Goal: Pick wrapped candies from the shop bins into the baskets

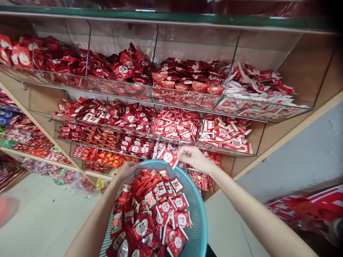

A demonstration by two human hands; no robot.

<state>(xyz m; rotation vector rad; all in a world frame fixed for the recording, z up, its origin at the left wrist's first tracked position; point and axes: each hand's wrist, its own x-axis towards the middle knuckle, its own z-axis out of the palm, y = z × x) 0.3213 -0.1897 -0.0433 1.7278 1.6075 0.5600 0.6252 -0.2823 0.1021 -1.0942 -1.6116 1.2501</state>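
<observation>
Teal basket [199, 221], heaped with wrapped red sweets [152, 210], fills the lower middle of my view. My left hand [128, 168] is closed on its far rim. Just right, my right hand [193, 157] pinches one red packet [168, 157] above the rim, in front of clear shelf bins [171, 92].

We log two limbs, both uncovered from fingers to the frame edge. Left hand [128, 168]: bare, only the back and wrist readable. Right hand [193, 157]: bare, knuckles and fingers clear, nails too small to tell. Left forearm [93, 225] and right forearm [254, 221]: bare, slim. We note a dark strip [210, 251] at the bottom edge, possibly clothing; we cannot tell.
</observation>
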